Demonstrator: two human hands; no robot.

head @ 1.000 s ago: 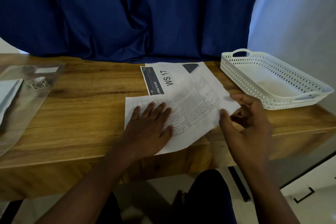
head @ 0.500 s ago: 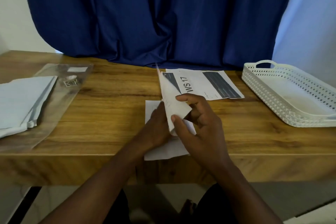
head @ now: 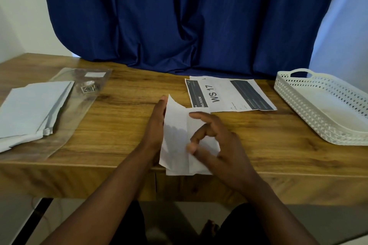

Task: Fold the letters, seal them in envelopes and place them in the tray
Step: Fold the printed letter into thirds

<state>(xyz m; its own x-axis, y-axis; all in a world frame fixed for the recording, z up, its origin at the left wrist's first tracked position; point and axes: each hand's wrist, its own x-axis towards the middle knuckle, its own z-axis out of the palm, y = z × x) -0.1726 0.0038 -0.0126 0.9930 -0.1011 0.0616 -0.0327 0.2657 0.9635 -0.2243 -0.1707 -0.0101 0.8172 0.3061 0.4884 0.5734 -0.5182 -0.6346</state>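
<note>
- The letter point(head: 176, 135), a white sheet partly folded lengthwise, lies at the near edge of the wooden desk point(head: 123, 117), its near end hanging slightly past the edge; the left flap stands up from the surface rather than lying flat.
- The left hand point(head: 157, 125) stands on its edge against the left side of the raised flap, fingers straight and together, so its grip is wide and it presses the paper without curling around it.
- The right hand point(head: 215, 141) rests on the right part of the letter; the forefinger reaches out flat across the top edge while the thumb and another finger curl in toward the crease (whether they actually pinch the paper I cannot tell, as the hand is blurred).
- A printed sheet point(head: 229, 93) marked "WS 17" lies flat further back on the desk, just beyond the letter and touching or nearly touching its far corner.
- The white perforated tray point(head: 294, 93) sits at the right end of the desk, well apart from the letter.
- At the left end a stack of pale envelopes point(head: 33, 107) lies on a clear plastic sleeve point(head: 91, 85).
- A dark blue curtain point(head: 189, 16) hangs behind the desk.
</note>
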